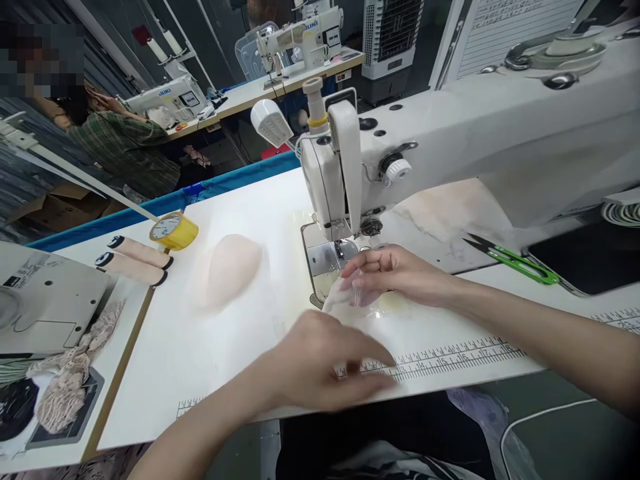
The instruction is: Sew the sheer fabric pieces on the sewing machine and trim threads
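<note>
Right hand: we are seeing the right hand (395, 275) lying flat on a pale, thin piece of white fabric (345, 303), fingers pressed together and stretched toward the needle area of the white industrial sewing machine (450, 147).
Left hand: the left hand (320, 363) is hovering or sliding low over the white table (225, 347) at its front edge, fingers loosely together; it is blurred, so we cannot tell whether it is touching the fabric.
Fabric: it is lying on the table just in front of the metal needle plate (325, 257), partly under the right hand.
Risk, fingers: we are judging the right fingertips to be near the presser foot; if the machine starts, they could get caught.
Risk, fabric: the thin piece could be bunching or slipping if only one hand is pressing it.
Risk, snips: the green-handled thread snips (515, 261) are lying near the right forearm and could get knocked.
Containers: we are seeing no box or tray on the table holding anything.
Loose items: a pale pink moulded foam cup (227, 270), a yellow roll of tape (174, 231) and two pale thread cones (135, 260) are lying loose, well left of the hands.
</note>
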A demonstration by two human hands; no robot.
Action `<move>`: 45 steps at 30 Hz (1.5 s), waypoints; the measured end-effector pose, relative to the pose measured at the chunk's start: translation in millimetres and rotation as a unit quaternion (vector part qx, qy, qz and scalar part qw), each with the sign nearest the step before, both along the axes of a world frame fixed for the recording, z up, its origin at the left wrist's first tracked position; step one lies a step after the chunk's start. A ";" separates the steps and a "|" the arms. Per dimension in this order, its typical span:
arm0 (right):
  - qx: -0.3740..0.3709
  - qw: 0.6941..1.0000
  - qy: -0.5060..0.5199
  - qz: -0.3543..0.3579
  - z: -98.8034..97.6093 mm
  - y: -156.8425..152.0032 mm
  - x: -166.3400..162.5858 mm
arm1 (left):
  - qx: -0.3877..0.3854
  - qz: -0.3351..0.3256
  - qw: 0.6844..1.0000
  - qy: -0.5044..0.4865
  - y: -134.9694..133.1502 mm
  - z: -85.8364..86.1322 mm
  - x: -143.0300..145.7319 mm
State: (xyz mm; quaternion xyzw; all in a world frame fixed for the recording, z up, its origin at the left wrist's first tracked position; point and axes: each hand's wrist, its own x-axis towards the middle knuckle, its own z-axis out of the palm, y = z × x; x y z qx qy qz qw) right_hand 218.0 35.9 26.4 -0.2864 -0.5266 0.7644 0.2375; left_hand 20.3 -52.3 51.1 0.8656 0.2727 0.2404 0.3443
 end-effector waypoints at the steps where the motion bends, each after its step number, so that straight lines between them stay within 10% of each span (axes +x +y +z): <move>1: -0.003 1.000 0.003 0.003 -1.2 0.5 0.3 | -0.008 0.069 0.997 -0.035 6.1 1.8 -4.8; 5: -0.018 1.000 0.003 0.008 -4.3 2.3 1.7 | -0.049 0.251 0.966 -0.043 25.9 0.6 -18.0; 17: -0.003 1.000 0.014 0.023 -1.0 2.4 5.9 | -0.365 0.144 0.919 -0.044 35.4 -9.9 -19.5; 45: 0.013 0.997 0.053 0.054 -5.5 4.0 4.8 | -0.407 0.133 0.902 -0.060 37.7 -8.6 -18.0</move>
